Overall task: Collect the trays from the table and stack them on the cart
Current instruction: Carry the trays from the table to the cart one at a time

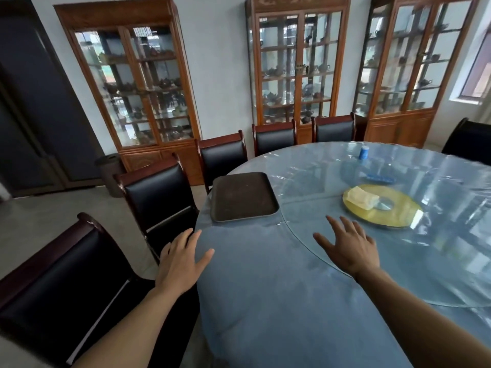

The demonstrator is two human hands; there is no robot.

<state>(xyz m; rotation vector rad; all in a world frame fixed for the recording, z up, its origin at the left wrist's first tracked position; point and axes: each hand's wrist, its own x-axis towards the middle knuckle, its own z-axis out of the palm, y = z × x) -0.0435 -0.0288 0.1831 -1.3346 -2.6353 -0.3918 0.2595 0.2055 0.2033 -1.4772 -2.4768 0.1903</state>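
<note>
A dark brown rectangular tray [243, 196] lies flat and empty near the left edge of the round table [265, 288], which is covered in blue cloth under clear plastic. My left hand [180, 257] hovers at the table's left edge, fingers spread, holding nothing, a short way below the tray. My right hand [348, 244] is stretched out over the table to the right of the tray, palm down and open, above the rim of the glass turntable [398, 261]. No cart is in view.
A yellow round disc [393, 211] with a pale folded cloth [362, 199] sits on the turntable, and a small blue cup [363, 152] stands farther back. Dark padded chairs [159, 197] ring the table's left and far sides. Wooden glass cabinets [138, 83] line the wall.
</note>
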